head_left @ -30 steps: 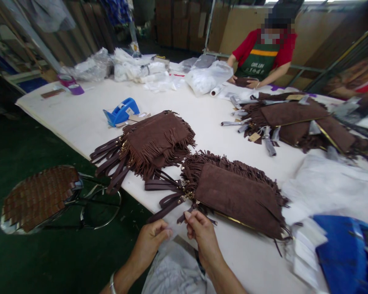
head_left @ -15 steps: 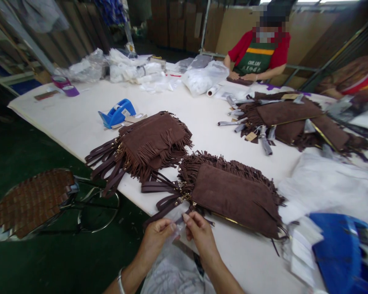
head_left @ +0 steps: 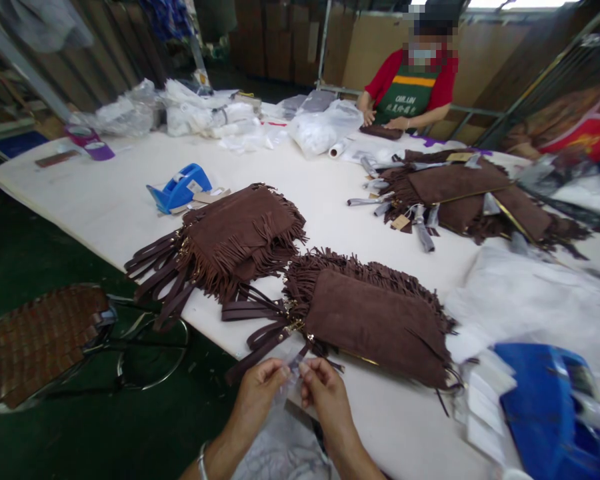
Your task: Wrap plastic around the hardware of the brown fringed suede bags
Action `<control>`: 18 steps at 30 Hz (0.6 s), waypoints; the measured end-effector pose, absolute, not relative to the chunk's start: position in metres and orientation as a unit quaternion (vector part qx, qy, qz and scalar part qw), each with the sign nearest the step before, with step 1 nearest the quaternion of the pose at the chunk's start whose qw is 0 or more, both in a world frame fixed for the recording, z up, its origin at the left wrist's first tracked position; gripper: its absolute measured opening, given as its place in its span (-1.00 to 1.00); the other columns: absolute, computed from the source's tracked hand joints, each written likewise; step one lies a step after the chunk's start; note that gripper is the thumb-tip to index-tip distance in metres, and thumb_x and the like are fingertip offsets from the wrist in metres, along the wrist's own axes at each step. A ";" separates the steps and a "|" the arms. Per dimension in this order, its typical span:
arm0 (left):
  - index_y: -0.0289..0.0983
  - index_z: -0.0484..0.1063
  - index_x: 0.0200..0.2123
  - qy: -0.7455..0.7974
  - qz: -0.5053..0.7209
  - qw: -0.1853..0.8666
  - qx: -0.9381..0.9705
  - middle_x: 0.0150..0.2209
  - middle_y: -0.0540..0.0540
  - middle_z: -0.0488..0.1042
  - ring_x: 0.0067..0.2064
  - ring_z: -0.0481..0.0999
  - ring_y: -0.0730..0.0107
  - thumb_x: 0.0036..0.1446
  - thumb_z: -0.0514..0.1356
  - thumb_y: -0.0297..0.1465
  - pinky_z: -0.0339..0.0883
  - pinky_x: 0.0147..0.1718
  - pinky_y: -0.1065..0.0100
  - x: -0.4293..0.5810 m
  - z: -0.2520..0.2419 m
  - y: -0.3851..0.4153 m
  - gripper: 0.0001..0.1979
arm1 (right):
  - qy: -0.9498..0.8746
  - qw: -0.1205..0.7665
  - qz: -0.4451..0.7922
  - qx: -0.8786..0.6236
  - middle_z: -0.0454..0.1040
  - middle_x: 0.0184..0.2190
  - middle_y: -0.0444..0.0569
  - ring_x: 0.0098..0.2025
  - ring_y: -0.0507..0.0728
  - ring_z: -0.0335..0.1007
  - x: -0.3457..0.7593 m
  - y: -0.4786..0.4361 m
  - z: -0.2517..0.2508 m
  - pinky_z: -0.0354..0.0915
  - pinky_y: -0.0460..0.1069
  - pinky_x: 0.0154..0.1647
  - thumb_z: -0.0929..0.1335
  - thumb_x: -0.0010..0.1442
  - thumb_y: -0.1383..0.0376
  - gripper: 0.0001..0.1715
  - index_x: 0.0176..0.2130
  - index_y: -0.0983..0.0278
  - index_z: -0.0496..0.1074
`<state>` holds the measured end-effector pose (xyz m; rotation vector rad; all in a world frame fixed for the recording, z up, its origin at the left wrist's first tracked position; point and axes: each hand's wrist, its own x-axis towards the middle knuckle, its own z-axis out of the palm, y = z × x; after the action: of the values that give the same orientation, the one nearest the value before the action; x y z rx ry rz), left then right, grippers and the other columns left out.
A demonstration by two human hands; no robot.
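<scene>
My left hand [head_left: 261,389] and my right hand [head_left: 325,390] are close together at the table's near edge, both with thumb and fingers pinched. Between them is a small piece of clear plastic film [head_left: 291,385], held from both sides. A narrow dark strap [head_left: 306,348] runs from the bag's corner down to the film; its end is hidden by plastic and fingers. Just beyond lies a brown suede bag [head_left: 375,320] with fringe, gold zipper and looped wrist straps [head_left: 255,310]. Left of it rests a stack of similar fringed bags [head_left: 243,227].
Blue tape dispensers stand at the near right [head_left: 550,407] and far left [head_left: 180,189]. More brown bags [head_left: 460,183] with wrapped pulls lie at the right, near white plastic [head_left: 540,300]. A co-worker [head_left: 413,87] stands across the table. A stool [head_left: 40,340] is at left.
The view has shifted slightly, so the bags and table appear farther left. My hands stay pinched at the film. Across the table, the co-worker's hand has lifted off a brown item.
</scene>
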<state>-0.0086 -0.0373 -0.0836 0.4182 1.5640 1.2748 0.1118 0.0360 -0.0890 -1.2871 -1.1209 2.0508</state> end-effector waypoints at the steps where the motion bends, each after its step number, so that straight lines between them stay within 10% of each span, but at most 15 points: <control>1: -0.34 0.54 -0.31 0.650 0.534 0.511 0.178 -0.41 -0.11 0.53 -0.35 0.44 0.28 0.06 0.25 -0.21 0.26 -0.35 0.37 -0.008 -0.082 -0.036 -0.71 | -0.410 0.240 0.743 -0.471 0.28 -0.72 -0.24 -0.70 -0.06 0.11 0.111 0.036 -0.089 0.12 -0.17 -0.68 0.43 0.01 -0.02 -0.58 -0.43 0.28 0.35; 18: -0.31 0.56 -0.11 0.680 0.543 0.454 0.192 -0.13 -0.23 0.58 -0.09 0.51 0.05 0.05 0.23 -0.11 0.33 -0.06 0.15 -0.002 -0.085 -0.013 -0.55 | -0.546 0.283 0.577 -0.538 0.33 -0.69 -0.20 -0.63 0.03 0.23 0.114 0.057 -0.069 0.20 -0.12 -0.57 0.29 0.17 -0.01 -0.58 -0.39 0.28 0.44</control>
<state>-0.0023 -0.0134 -0.0850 0.4738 1.6781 1.3391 0.1144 0.0571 -0.0689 -1.4395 -1.4631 1.5438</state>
